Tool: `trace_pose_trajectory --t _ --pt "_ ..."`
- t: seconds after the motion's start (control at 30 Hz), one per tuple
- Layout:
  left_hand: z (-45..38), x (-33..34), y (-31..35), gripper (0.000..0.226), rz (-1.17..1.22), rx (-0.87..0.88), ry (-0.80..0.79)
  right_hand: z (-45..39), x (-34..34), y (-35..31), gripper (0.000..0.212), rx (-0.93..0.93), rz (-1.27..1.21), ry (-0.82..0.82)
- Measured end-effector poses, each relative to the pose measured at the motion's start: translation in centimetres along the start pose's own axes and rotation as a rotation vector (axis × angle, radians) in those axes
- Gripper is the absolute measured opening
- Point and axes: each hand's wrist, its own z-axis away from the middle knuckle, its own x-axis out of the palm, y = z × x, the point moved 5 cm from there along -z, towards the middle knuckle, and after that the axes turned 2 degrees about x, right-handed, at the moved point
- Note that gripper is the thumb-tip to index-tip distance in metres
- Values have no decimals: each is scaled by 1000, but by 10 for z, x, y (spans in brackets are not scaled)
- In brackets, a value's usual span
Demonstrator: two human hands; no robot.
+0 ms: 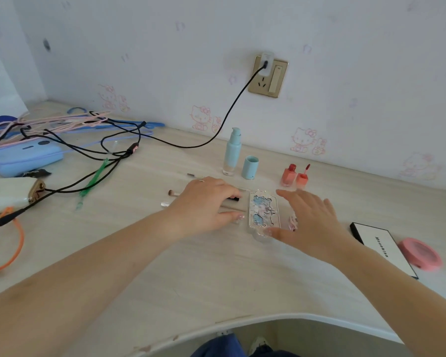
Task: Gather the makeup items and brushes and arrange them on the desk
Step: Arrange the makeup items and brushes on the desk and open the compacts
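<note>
My left hand (206, 202) lies flat over several thin makeup brushes (174, 194) on the desk, fingers curled onto them; their tips stick out to the left. My right hand (307, 217) hovers open, fingers spread, just right of an ornate blue-and-silver palette (263, 211), its thumb at the palette's near corner. A small pink item (292, 222) is half hidden under that hand. Behind stand a pale blue pump bottle (232, 153), its cap (250, 167) and two red lip-gloss pieces (295, 176).
A white palette box (381, 247) and a pink round compact (420, 256) lie at the right. Black cables (108, 150), hangers (62, 123), a blue case (23, 157) and a white device (8, 193) crowd the left. A wall socket (268, 77) is behind. The desk's curved front edge (268, 318) is near.
</note>
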Motion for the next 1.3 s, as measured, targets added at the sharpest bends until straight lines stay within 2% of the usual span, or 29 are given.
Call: trace_pose_trajectory --t 0.1,0.2,0.33,0.5,0.63,0.73,0.87,0.93,1.0,1.13,1.2,1.23,1.3 --pt "-6 18 19 58 -83 -25 -91 4 9 0 91 -33 65 -49" --pt "-7 27 32 62 -152 -67 -141 5 12 -3 97 -91 147 -23" --pt "-6 33 39 66 -108 -113 -188 3 16 -7 100 -172 324 23" --pt "-5 37 42 62 -99 -119 -232 6 18 -12 78 -165 280 9" --pt "-6 38 44 57 -70 -124 -225 7 24 -12 80 -139 252 16" --pt "-7 38 47 45 -26 -86 -176 5 25 -14 65 -99 150 11" --pt "-11 31 54 43 61 20 -72 5 15 -12 63 -57 34 31" --pt "-12 19 63 39 244 51 48 6 7 -9 64 -42 -119 52" --pt "-11 8 69 35 505 -26 137 8 0 -5 62 -58 -301 91" --pt "-17 5 74 29 1249 -236 287 17 -12 3 66 -56 -697 137" --pt "-22 10 82 21 1486 -313 254 25 -20 2 53 -73 -795 134" --pt "-24 13 90 23 1573 -332 211 29 -26 1 43 -78 -834 128" --pt "-27 21 104 32 1696 -374 153 35 -34 3 41 -77 -865 122"
